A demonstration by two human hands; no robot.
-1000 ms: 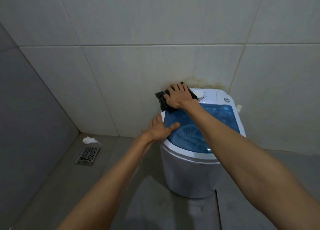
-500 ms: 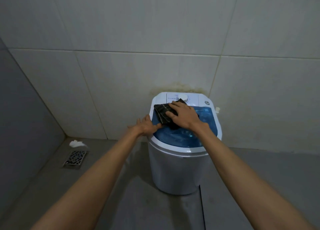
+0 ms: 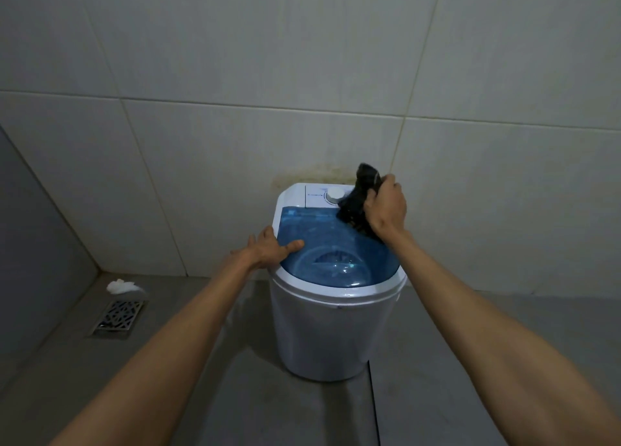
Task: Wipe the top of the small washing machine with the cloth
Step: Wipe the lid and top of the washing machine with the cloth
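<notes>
A small white washing machine (image 3: 332, 331) with a see-through blue lid (image 3: 336, 244) stands on the floor against the tiled wall. A white dial (image 3: 335, 195) sits on its back control panel. My right hand (image 3: 386, 208) grips a dark cloth (image 3: 358, 198) bunched up at the machine's back right corner, partly lifted off the top, with its lower end touching the lid. My left hand (image 3: 268, 249) rests flat on the machine's left rim, thumb on the blue lid, fingers spread.
A metal floor drain (image 3: 118, 318) lies in the left corner with a white crumpled scrap (image 3: 121, 286) just behind it. Tiled walls close off the back and left. A brownish stain (image 3: 314, 173) marks the wall behind the machine. Grey floor surrounds the machine.
My right hand carried the cloth from the lid's back left across to the back right corner and raised it, bunched. The left hand stayed on the left rim. The view shifted slightly.
</notes>
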